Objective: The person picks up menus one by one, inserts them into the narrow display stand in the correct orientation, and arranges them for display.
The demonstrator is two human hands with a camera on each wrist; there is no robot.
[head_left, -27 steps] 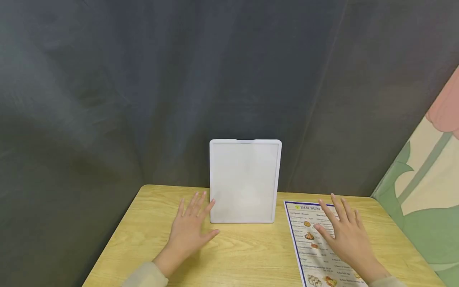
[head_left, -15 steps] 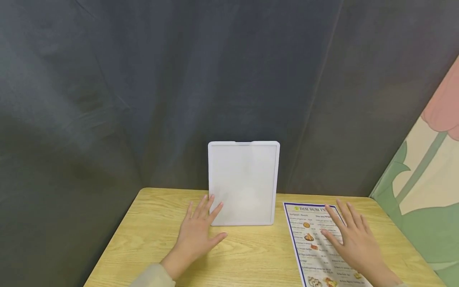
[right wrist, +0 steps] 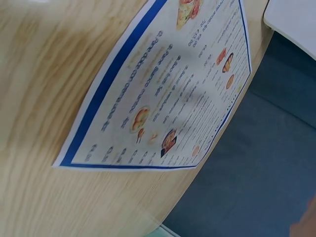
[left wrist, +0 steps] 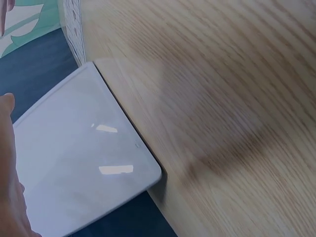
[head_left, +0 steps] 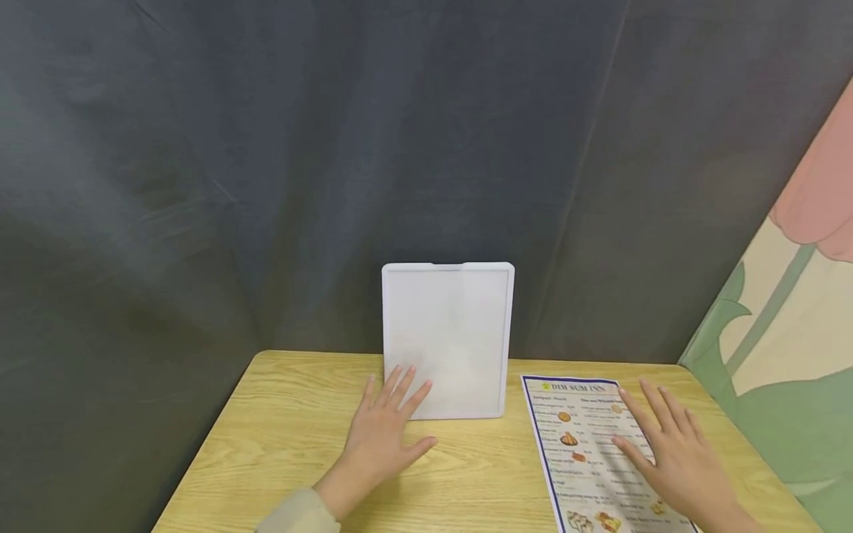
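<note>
White board [head_left: 448,337] meets flat left hand [head_left: 386,437]; right hand [head_left: 673,459] covers menu [head_left: 580,444].

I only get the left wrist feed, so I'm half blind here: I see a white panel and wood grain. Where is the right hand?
Observer: The right hand lies flat, fingers straight, on a printed menu to the right of the white panel.
Operator: Is the panel lying down?
Observer: No, it stands upright on the table, near the far edge, against a dark curtain.
Operator: And the left hand?
Observer: The left hand is open above the table, its fingertips in front of the panel's lower left corner; whether they touch it is unclear.
</note>
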